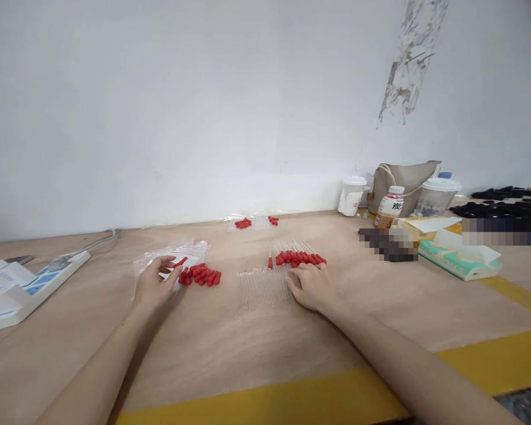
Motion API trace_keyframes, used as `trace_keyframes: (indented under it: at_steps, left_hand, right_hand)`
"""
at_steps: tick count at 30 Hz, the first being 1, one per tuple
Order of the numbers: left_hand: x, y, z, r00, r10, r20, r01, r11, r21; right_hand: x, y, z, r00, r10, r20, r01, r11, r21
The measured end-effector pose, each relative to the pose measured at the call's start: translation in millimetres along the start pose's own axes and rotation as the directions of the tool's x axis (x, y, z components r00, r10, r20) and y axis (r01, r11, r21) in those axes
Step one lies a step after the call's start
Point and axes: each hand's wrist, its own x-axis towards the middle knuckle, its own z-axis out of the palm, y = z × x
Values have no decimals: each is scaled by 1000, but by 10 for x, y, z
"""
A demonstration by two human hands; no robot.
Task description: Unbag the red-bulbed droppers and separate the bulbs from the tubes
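My left hand (156, 284) pinches a small red rubber cap (180, 262) between thumb and fingers, just left of a loose pile of red caps (202, 275). A clear plastic bag (177, 255) lies under and behind that hand. My right hand (308, 284) rests knuckles up, fingers curled, on a row of clear glass tubes (264, 284); I cannot tell if it grips one. Right behind its fingers lies a row of tubes fitted with red caps (298, 257).
A white power strip (30, 287) with cable lies at far left. A few more red caps (243, 223) sit by the wall. Cups, a drink bottle (390, 206), a beige bag (407, 180), a tissue pack (460, 260) and black parts (504, 208) crowd the right. Yellow tape (292, 398) marks the near edge.
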Motion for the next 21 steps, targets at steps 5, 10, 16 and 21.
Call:
trace_keyframes:
  at_steps: [5, 10, 16, 21]
  left_hand:
    - [-8, -17, 15, 1000, 11, -11, -10, 999, 36]
    - [-27, 5, -9, 999, -10, 33, 8, 997, 76]
    - [-17, -10, 44, 994, -73, 78, 64, 991, 121]
    - [12, -54, 86, 991, -70, 118, 59, 994, 96]
  right_hand:
    - [51, 62, -53, 995, 99, 14, -100, 988, 121]
    - [95, 142, -109, 986, 157, 56, -165, 967, 194]
    - [86, 114, -121, 985, 164, 56, -172, 958, 230]
    - [69, 84, -111, 989, 144, 24, -145, 955, 258]
